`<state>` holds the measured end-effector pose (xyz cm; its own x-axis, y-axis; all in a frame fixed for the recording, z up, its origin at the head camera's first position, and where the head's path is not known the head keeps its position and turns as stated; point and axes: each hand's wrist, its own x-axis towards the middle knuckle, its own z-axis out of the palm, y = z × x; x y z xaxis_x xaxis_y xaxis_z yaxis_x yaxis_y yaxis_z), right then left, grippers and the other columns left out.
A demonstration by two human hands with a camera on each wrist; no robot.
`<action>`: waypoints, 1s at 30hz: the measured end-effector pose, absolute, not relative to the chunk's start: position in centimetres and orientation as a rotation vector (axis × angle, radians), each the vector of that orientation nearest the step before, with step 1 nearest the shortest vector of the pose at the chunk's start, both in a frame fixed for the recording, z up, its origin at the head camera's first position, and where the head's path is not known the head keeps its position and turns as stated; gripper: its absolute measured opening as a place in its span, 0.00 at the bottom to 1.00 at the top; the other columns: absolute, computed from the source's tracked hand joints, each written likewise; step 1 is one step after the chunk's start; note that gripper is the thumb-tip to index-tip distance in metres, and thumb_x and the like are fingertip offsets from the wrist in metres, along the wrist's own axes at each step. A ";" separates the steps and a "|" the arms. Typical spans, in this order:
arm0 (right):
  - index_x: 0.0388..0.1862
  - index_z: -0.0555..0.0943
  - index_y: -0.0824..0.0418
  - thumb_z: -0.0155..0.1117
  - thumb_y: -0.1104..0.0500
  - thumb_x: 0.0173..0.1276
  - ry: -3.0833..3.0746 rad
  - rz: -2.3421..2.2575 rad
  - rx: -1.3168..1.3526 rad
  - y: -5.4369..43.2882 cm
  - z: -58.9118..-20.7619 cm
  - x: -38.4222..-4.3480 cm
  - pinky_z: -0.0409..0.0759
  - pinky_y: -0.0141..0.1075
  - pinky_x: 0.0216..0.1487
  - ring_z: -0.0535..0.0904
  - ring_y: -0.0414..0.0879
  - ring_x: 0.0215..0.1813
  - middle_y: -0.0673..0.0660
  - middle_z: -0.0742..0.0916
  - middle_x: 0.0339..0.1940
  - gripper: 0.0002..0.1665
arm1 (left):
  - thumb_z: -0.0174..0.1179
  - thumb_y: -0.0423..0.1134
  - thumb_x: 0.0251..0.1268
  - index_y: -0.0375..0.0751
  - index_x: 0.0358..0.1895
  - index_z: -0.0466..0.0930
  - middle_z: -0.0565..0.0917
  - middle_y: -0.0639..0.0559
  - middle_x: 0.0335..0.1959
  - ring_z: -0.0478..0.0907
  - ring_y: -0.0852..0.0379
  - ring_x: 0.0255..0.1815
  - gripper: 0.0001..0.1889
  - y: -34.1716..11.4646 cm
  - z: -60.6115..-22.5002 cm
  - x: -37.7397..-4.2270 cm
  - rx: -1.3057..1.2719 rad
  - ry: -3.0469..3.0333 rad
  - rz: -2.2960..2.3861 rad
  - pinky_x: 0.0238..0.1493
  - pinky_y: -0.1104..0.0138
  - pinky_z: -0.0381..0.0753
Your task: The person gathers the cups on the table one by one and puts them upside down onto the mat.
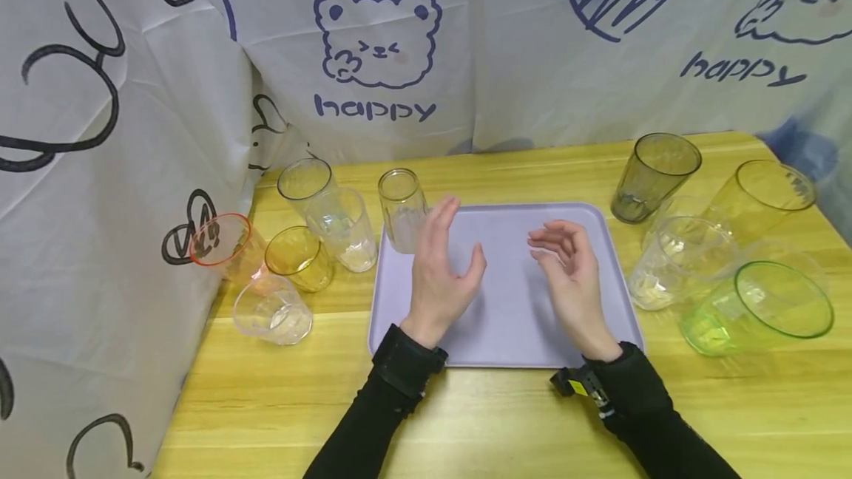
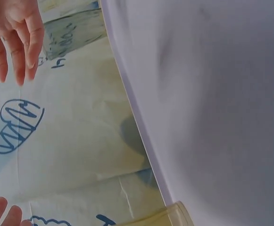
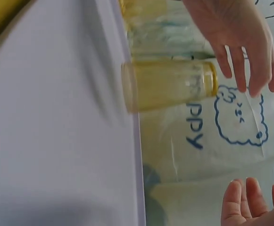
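My left hand [image 1: 439,272] is held above the left part of a lilac tray [image 1: 506,350], its fingers straight and the thumb spread away. Just behind it, at the tray's back left corner, a pale amber glass [image 1: 399,202] stands, apparently mouth down; the hand covers part of it. My right hand [image 1: 574,283] hovers over the tray's right side with loosely bent fingers, holding nothing. The right wrist view shows this same glass [image 3: 170,84] with a gap between it and the left hand [image 3: 243,42]. The palms face each other, apart.
Left of the tray stand several glasses, including an orange-rimmed one [image 1: 229,250], an amber one [image 1: 299,261] and clear ones. On the right are a dark grey glass [image 1: 655,176], a yellow one [image 1: 762,202], clear ones and a green one [image 1: 759,309]. Printed cloth [image 1: 519,58] hangs behind.
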<state>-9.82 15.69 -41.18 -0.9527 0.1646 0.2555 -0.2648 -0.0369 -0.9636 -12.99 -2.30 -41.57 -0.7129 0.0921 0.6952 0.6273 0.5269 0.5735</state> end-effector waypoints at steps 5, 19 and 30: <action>0.59 0.70 0.66 0.47 0.80 0.67 -1.868 1.952 0.096 17.6 -41.7 -9.1 0.79 0.24 0.58 0.79 0.41 0.57 0.50 0.81 0.51 0.23 | 0.63 0.33 0.61 0.34 0.71 0.66 0.72 0.38 0.70 0.70 0.45 0.73 0.33 -1.3 -41.9 -12.7 -0.614 -2.196 -1.131 0.75 0.57 0.70; 0.64 0.65 0.70 0.45 0.83 0.60 -1.797 1.740 0.003 21.5 -43.8 -4.6 0.75 0.24 0.60 0.73 0.43 0.62 0.53 0.75 0.57 0.31 | 0.63 0.33 0.60 0.35 0.71 0.65 0.72 0.38 0.70 0.69 0.45 0.73 0.33 0.1 -41.9 -12.0 -0.670 -2.203 -1.126 0.76 0.57 0.70; 0.63 0.64 0.66 0.42 0.86 0.50 -1.611 1.788 -0.081 23.4 -44.7 -2.1 0.76 0.21 0.60 0.68 0.45 0.61 0.57 0.71 0.57 0.39 | 0.62 0.32 0.61 0.37 0.72 0.64 0.70 0.39 0.72 0.68 0.45 0.74 0.34 0.5 -41.8 -11.8 -0.686 -2.225 -1.153 0.76 0.57 0.69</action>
